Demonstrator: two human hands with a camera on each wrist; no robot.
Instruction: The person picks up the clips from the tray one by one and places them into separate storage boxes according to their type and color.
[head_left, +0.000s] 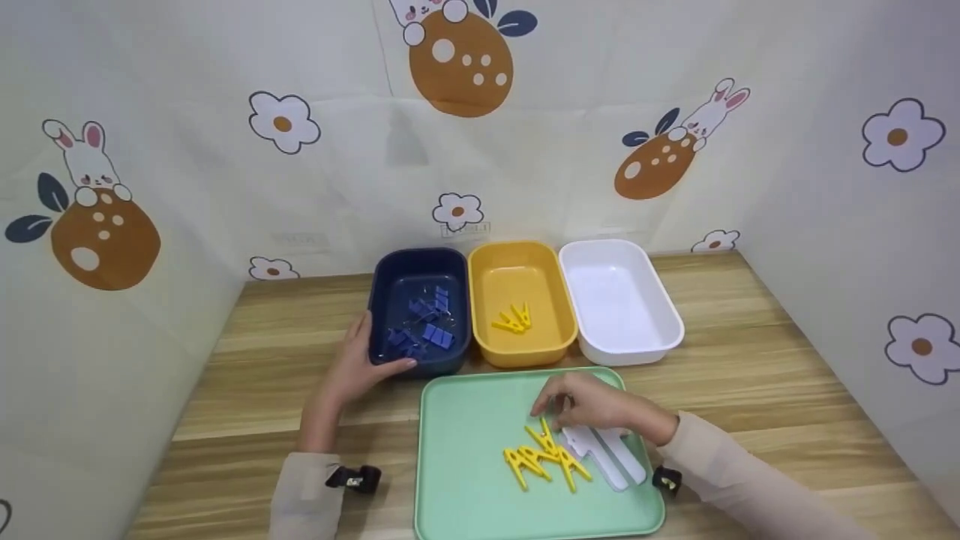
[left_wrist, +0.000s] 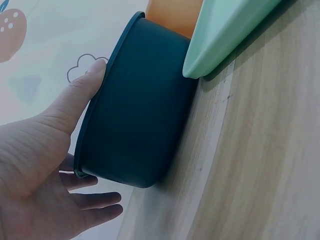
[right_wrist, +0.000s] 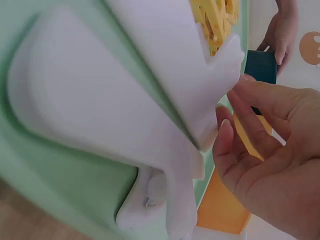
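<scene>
In the head view my left hand (head_left: pixel 354 365) is at the near left corner of a dark blue bin (head_left: pixel 421 259), which holds several blue binder clips (head_left: pixel 438 335). Its thumb lies on the rim in the left wrist view, and the other fingers extend loosely beside the bin. My right hand (head_left: pixel 592 403) is low over a green tray (head_left: pixel 465 495), fingers bent, fingertips right at the ends of two long white plastic clips (right_wrist: pixel 95 95). Several yellow clothespins (head_left: pixel 541 454) lie heaped beside those clips.
A yellow bin (head_left: pixel 517 281) with a few yellow clothespins (head_left: pixel 516 321) stands between the dark blue bin and a white bin (head_left: pixel 619 300). All three stand in a row behind the tray on a wood-patterned table (head_left: pixel 247 397). Printed cloth walls (head_left: pixel 352 180) enclose the table.
</scene>
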